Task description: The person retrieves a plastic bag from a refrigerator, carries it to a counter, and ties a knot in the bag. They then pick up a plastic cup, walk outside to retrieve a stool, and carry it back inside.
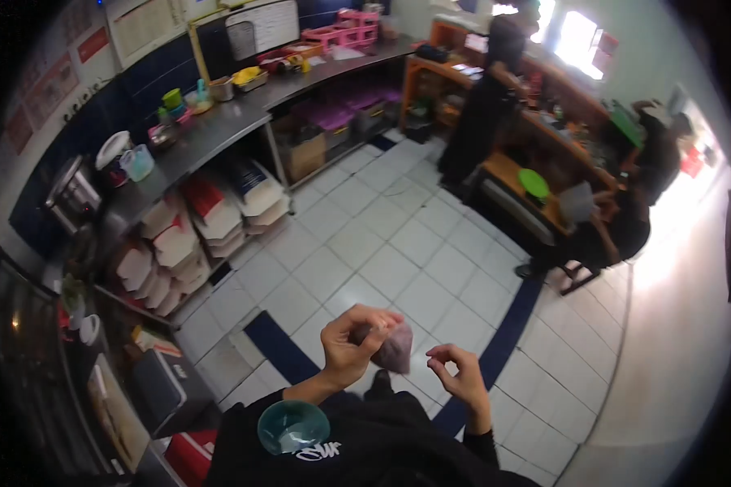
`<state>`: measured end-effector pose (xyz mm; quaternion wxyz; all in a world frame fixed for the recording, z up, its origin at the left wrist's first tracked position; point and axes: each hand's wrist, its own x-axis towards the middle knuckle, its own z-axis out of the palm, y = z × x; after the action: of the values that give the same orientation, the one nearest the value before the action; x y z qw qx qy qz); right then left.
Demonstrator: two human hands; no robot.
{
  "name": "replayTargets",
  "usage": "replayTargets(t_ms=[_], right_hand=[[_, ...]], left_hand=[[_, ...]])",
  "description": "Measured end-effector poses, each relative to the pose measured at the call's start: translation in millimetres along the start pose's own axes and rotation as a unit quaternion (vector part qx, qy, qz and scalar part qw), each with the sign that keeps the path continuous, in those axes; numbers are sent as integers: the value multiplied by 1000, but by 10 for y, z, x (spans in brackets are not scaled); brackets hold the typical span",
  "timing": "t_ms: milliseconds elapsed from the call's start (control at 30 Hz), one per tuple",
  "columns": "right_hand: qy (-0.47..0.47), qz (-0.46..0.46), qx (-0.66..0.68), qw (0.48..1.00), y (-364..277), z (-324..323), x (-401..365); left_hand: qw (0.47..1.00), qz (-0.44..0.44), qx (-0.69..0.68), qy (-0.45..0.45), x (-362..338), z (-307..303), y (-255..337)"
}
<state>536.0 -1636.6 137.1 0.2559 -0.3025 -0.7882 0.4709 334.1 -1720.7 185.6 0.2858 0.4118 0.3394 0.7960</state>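
Teal bowl [292, 426] at chest; left hand [345, 351] pinches a bag [395, 351] (reddish filling), right hand [461, 377] half-curled, empty.

Commercial food-prep area, back of a small eatery or takeaway shop. Evidence: long stainless-steel counter [219, 134] along a dark-tiled wall, loaded with a plastic jug [138, 162], tubs and trays. Shelf under it is packed with stacked white takeaway boxes [211, 215]. Purple storage bins [333, 118] sit further along, pink crates [345, 28] on top at the far end. Printed notice boards [264, 24] lean on the wall. White tiled floor [382, 243] with a blue stripe. Opposite is a wooden service counter [544, 122], with one person standing [483, 97] and another seated [617, 227] at it.
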Motion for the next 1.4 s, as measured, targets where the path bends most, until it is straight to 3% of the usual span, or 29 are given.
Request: replayTargets(t_ms=[67, 133, 200, 367, 467, 567, 700, 800, 867, 1000, 1067, 1100, 1133, 1200, 1300, 1333, 1400], right_hand=[[-184, -105, 149, 966, -356, -165, 836], [-382, -141, 208, 889, -719, -185, 1572], [-421, -283, 218, 834, -818, 31, 2192], [-449, -393, 124, 793, -440, 437, 3725], [-585, -246, 167, 755, -104, 288, 4884], [-567, -205, 161, 781, 76, 0, 6066], [-588, -221, 232, 743, 455, -348, 7535], [-569, -145, 257, 768, 845, -603, 8454], [-511, -102, 279, 806, 1268, -756, 9054], [-339, -29, 368, 865, 2093, -1355, 10420], [-217, 4, 223, 950, 2351, -1909, 11236], [-136, -39, 193, 971, 2577, -2137, 11685], [-112, -97, 153, 977, 2783, -2427, 12207], [68, -70, 121, 988, 3081, -2763, 13032], [293, -158, -115, 936, 3388, -3310, 14351], [329, -70, -58, 940, 3600, -3424, 14755], [406, -55, -23, 912, 3790, -3643, 15489]], left_hand=[[995, 63, 70, 40, 591, -107, -159], [984, 105, 112, 87, 1148, -292, -337], [971, 134, 152, 130, 1689, -437, -570], [947, 123, 216, 205, 3049, -926, -1287], [939, 156, 231, 201, 4127, -1264, -1800], [941, 175, 218, 191, 5294, -1412, -2328], [941, 184, 205, 196, 6752, -1467, -2917], [947, 184, 177, 194, 7813, -1563, -3426], [953, 158, 153, 206, 8490, -1671, -3780], [945, 192, 97, 247, 9866, -1912, -4454], [923, 228, 230, 208, 10525, -2159, -4709], [916, 248, 239, 208, 10889, -2228, -4840], [910, 254, 251, 211, 11143, -2269, -4960], [899, 260, 260, 236, 11655, -2308, -5172], [912, 224, 264, 221, 12409, -2250, -5568], [918, 216, 257, 212, 12654, -2276, -5733], [934, 192, 239, 184, 13176, -2336, -6101]])
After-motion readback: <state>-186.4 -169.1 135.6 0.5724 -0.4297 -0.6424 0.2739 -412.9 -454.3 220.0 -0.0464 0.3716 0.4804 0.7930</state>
